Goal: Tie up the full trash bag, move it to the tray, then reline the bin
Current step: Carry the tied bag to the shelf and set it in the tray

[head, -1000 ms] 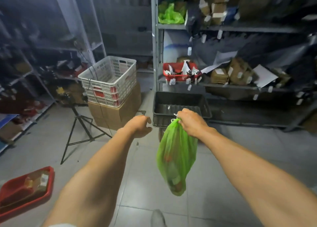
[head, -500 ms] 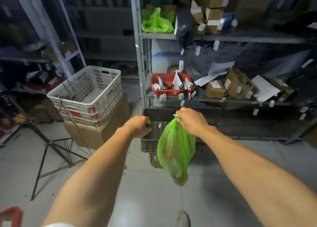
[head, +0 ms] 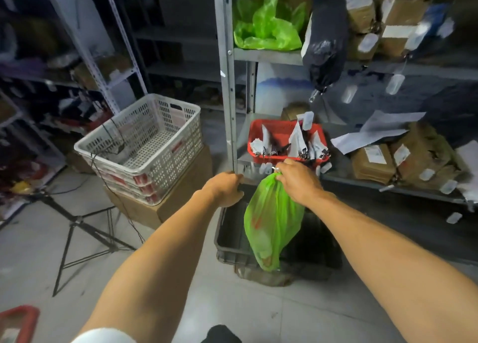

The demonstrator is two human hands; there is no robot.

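Note:
A full green trash bag hangs from its gathered top, with my right hand shut on that top. The bag dangles above a dark grey tray that stands on the floor in front of the metal shelving. My left hand is curled into a loose fist just left of the bag, above the tray's far left corner, with nothing in it. A bunch of loose green bags lies on an upper shelf. The bin is out of view.
A white perforated crate sits on a cardboard box at the left. A black tripod stand spreads on the floor nearby. A red basket of tags sits on the shelf behind the tray. A red container's corner shows at bottom left.
I have moved closer to the shelving and the tray. The green bag, still in my right hand, now hangs over the tray instead of in front of it.

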